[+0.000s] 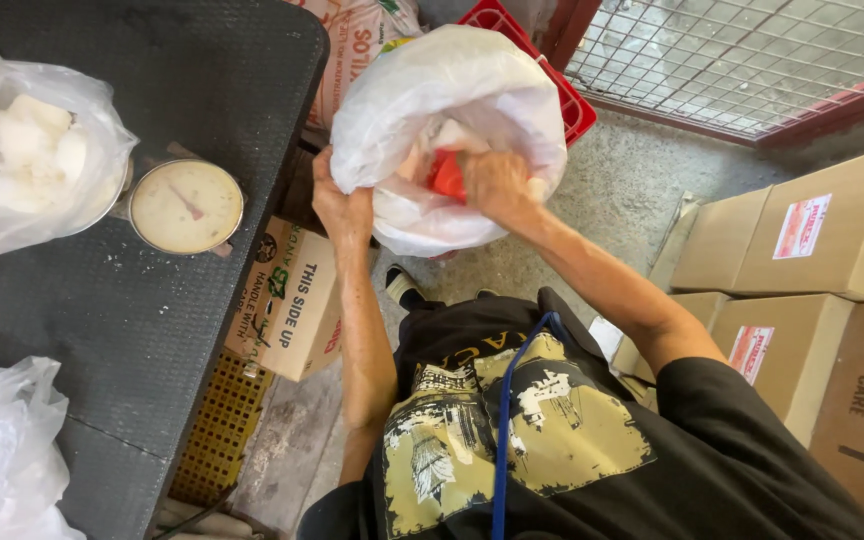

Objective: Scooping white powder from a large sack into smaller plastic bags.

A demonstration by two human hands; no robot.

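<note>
- Left hand point(342, 210) pinches the rim of the big white plastic sack point(452, 120), holding its mouth open beside the counter point(152, 330).
- Right hand point(497, 185) is closed around what looks like a red scoop point(446, 176) inside the sack.
- Counter carries a dial scale point(186, 206) and a bagged white product point(32, 160).
- Cardboard boxes point(802, 240) crowd the concrete floor point(612, 200).

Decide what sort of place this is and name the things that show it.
Probably a shop's stockroom or packing area: a dial scale on a dark table, stacked cartons, and a large white sack the hands are working in.
</note>
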